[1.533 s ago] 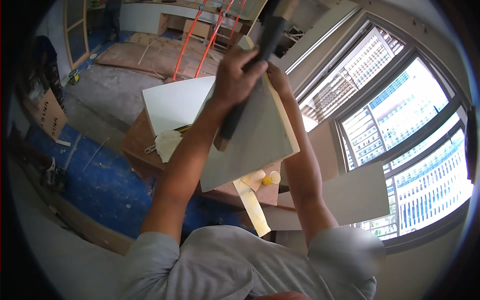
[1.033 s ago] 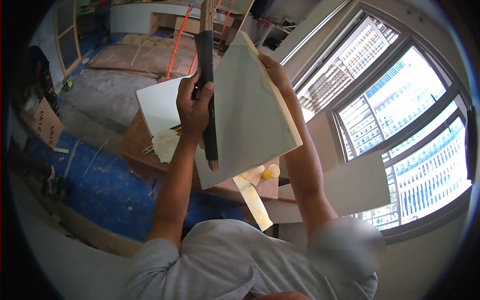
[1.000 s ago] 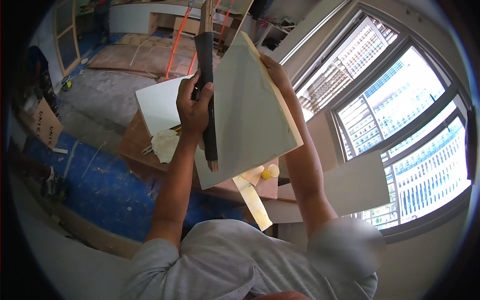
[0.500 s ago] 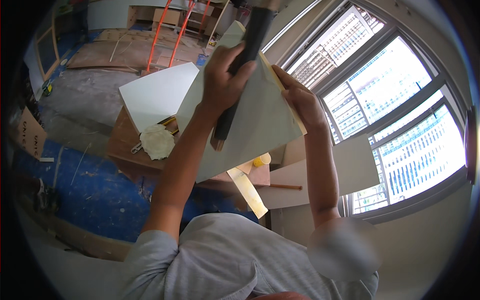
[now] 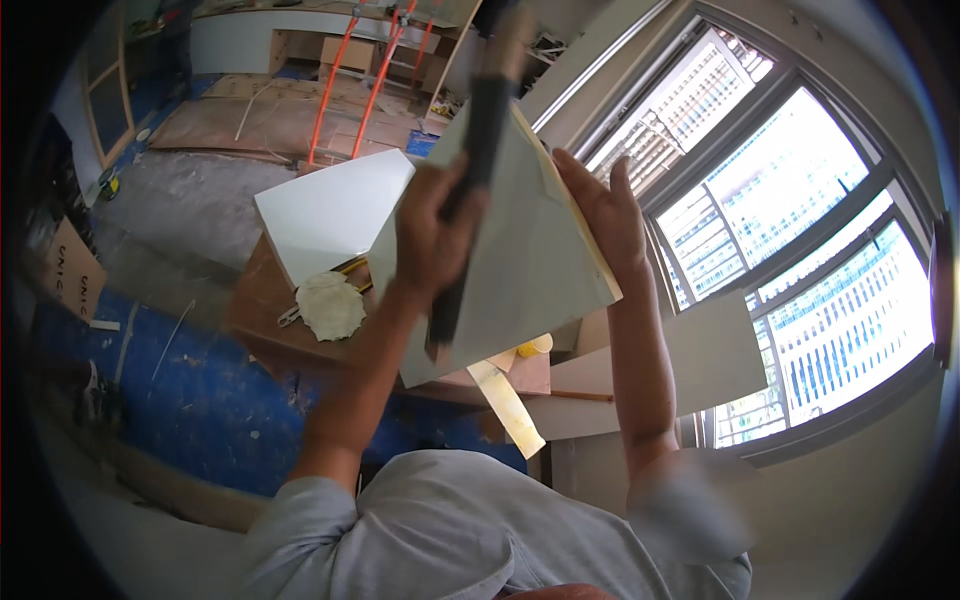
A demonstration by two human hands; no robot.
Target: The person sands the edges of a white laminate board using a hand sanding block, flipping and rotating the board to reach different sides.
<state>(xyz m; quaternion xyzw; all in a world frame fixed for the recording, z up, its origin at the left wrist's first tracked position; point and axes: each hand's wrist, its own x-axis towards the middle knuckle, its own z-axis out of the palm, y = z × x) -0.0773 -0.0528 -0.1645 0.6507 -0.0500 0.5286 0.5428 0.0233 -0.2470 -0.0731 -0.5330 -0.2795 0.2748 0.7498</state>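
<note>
My left hand (image 5: 432,235) is closed round a long sanding block (image 5: 490,110), a wooden bar that looks wrapped in dark paper. Motion blurs its outline, and bare wood shows at its top end. The block lies slantwise over a pale tapered panel (image 5: 545,265), which is tilted up in front of me. Against the panel's light right edge rests the palm of my right hand (image 5: 612,225), its fingers apart and pointing up.
Under the panel is a brown bench (image 5: 262,310) with a white board (image 5: 335,205), a crumpled cream cloth (image 5: 332,306) and a yellow roll (image 5: 537,346). A yellowish strip (image 5: 508,410) overhangs its near edge. Windows (image 5: 770,190) line the right; an orange ladder (image 5: 372,85) stands at the back.
My left hand has drawn the sanding block down the panel toward me. The fingers of my right hand have loosened and spread at the panel's edge. The whole view has shifted slightly.
</note>
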